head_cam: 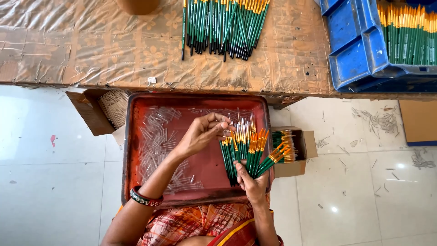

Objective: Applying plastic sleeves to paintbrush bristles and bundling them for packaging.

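My right hand (251, 182) grips a fanned bundle of green-handled paint brushes (248, 148) with orange ferrules, held over a red tray (132, 136) on my lap. Some brushes in the bundle carry clear plastic tip caps. My left hand (202, 133) reaches to the top of the bundle, fingers pinched at a brush tip; a small clear cap seems to be between them. Several loose clear caps (157, 136) lie scattered across the tray's left side. A beaded bangle circles my left wrist.
A table (91, 50) covered in taped brown paper holds a pile of green brushes (225, 25). Blue plastic bins (359, 50) at the right hold more brushes. Cardboard boxes (291, 150) sit on the white tile floor beside the tray.
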